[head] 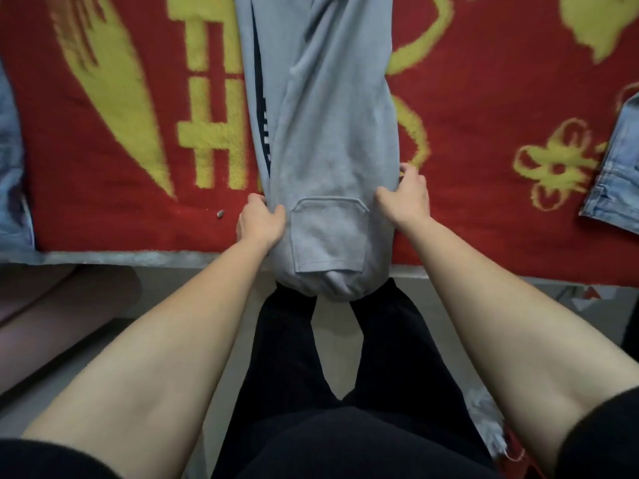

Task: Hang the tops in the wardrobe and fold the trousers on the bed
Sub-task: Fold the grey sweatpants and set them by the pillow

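Note:
Grey trousers lie lengthwise on the bed's red and yellow blanket, legs stretched away from me. Their waist end hangs over the near bed edge, a patch pocket facing up. My left hand grips the trousers' left edge beside the pocket. My right hand pinches the right edge at about the same height. A dark printed stripe shows along the left leg.
Denim garments lie at both sides of the bed: one at the far left, one at the right. A small dark object sits on the blanket left of my left hand. The grey bed edge runs across below.

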The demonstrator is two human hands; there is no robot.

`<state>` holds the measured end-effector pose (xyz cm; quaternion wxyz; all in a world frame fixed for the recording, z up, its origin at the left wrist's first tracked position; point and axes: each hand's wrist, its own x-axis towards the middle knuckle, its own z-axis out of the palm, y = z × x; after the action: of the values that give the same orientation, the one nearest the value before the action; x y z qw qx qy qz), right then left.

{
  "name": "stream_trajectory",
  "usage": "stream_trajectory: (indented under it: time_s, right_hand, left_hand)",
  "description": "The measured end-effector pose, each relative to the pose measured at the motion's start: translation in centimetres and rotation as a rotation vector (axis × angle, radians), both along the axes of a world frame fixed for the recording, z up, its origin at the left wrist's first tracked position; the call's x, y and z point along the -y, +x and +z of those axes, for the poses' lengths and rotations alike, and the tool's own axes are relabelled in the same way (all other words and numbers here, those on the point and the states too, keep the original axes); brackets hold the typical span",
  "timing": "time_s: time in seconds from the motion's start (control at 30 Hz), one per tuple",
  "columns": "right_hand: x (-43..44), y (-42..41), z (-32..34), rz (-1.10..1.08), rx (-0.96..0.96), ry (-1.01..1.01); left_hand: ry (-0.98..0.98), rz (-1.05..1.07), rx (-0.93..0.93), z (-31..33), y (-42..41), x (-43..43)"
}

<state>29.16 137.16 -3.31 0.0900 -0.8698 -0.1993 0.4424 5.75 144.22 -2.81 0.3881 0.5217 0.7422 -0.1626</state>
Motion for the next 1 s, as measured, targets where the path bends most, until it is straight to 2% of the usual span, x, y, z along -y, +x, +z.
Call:
stream_trajectory:
  time_s: [0.23, 0.4, 0.53, 0.77, 0.83, 0.9, 1.0]
  right_hand:
    - [-11.9, 5.2, 4.6, 0.048, -0.009, 0.243]
    - [-19.9, 6.4, 4.0, -0.038, -0.111, 0.352]
    - [-26.1, 6.5, 1.0, -0.201, -0.197, 0.408]
    - [-32.6, 6.5, -1.2, -0.740, -0.379, 0.647]
    - [-33.9, 6.9, -0.5, -0.816, -0.340, 0.658]
    - [-35.3, 7.1, 0.6, -0.800, -0.281, 0.676]
    - [-37.8, 5.7, 3.0, -0.526, -0.015, 0.793]
  left_hand:
    - [0.236, 0.018, 0.168, 4.7, 4.8, -9.6]
    - [0.321, -0.025, 0.232, 3.7, 7.9, -15.5]
    - [0.313, -0.079, 0.299, -0.2, 10.5, -19.3]
    - [0.245, -0.069, 0.470, -4.4, 12.3, -22.4]
    - [0.264, -0.020, 0.536, -4.1, 11.8, -22.7]
    - [0.309, 0.061, 0.617, -3.3, 11.0, -23.1]
    - [0.413, 0.129, 0.644, -1.8, 9.5, -24.1]
